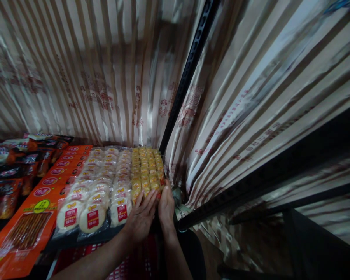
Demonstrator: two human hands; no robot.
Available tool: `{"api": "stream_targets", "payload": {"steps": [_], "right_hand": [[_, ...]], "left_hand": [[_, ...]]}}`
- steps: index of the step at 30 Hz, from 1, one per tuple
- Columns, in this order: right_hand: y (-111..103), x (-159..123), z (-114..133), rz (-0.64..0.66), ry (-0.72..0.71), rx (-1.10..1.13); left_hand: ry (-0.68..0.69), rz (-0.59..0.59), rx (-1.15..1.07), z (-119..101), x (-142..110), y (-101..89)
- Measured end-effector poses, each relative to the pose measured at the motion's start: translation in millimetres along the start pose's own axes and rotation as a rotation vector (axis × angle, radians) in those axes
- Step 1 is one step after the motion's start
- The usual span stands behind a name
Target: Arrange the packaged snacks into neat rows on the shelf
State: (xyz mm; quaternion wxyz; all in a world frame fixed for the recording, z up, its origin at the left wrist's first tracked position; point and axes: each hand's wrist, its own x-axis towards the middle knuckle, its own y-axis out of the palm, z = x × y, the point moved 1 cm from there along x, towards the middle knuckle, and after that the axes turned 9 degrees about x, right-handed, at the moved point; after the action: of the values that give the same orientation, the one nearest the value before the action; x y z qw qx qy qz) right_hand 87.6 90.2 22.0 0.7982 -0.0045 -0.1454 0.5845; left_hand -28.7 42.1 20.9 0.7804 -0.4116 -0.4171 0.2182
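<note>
Small yellow-wrapped snacks (146, 167) stand in tight rows at the right end of a dark shelf (72, 240). My left hand (142, 214) lies with its fingers stretched against the front of these rows. Along their right front corner rests my right hand (166, 204), its fingers held straight and pointing away from me. Neither hand is wrapped round a packet, though the undersides of the fingers are hidden. Left of the yellow snacks are rows of round white rice crackers (93, 217) in clear wrappers with red labels.
Orange snack bags (32, 217) overlap in a row, with darker packets (20, 167) farther left. A black perforated post (186, 74) rises at the shelf's back right corner. Striped, printed curtains (105, 77) hang behind. A red basket (128, 264) sits below.
</note>
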Motion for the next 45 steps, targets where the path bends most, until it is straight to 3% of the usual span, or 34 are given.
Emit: {"api": "stream_targets", "payload": {"steps": [4,12,20,27,34,45], "right_hand": [[-10,-31,3,-0.014,0.022,-0.011],[-10,-70,-5,0.141,-0.112,-0.170],[-9,-71,-7,0.142,-0.153,-0.178],[-10,-60,-4,0.069,-0.060,-0.108],[-6,-27,-9,0.125,-0.033,-0.198],[1,-20,-21,0.141,-0.143,-0.288]], "left_hand": [[-0.006,-0.029,0.018,-5,-6,-3.7],[0.003,-0.011,-0.048,-15,-30,-13.6],[0.039,0.113,-0.099,-10,-32,-18.2],[-0.003,0.160,-0.100,-13,-40,-20.8],[-0.045,0.178,-0.100,-13,-35,-24.2],[-0.054,0.149,-0.088,-13,-37,-13.1]]}}
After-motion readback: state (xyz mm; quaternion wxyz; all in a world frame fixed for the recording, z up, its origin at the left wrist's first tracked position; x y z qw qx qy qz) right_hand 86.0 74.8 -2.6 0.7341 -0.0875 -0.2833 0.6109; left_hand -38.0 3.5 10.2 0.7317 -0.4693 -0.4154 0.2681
